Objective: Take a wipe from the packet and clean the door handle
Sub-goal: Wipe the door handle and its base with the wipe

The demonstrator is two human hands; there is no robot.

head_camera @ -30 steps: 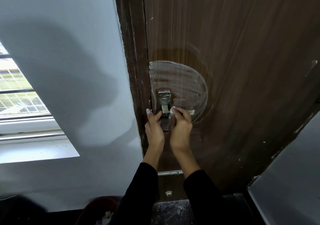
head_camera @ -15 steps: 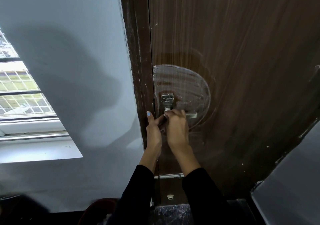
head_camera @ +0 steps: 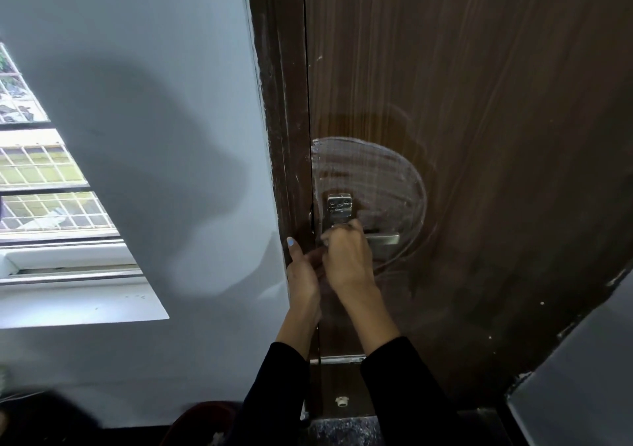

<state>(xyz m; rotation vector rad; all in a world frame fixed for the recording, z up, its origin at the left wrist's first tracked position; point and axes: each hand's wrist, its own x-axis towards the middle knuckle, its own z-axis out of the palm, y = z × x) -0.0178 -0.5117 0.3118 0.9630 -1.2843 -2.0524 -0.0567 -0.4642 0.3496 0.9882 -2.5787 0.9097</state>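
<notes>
Against the brown door [head_camera: 479, 102], the door handle [head_camera: 383, 239] was gripped near its base by the right hand [head_camera: 346, 257], closed over the barely visible wipe; the left hand [head_camera: 303, 270], loosely spread, was held beside it. Rigid, slick metal was judged; thin, limp cloth.

Dim indoor light, daylight from window [head_camera: 41, 185] at left, soft shadow on wall [head_camera: 154, 120], wide-angle edge bending

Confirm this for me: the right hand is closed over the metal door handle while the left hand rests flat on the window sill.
Not quite. In the head view the right hand does cover the metal door handle, but the left hand is beside it at the door frame, not on the window sill.
</notes>
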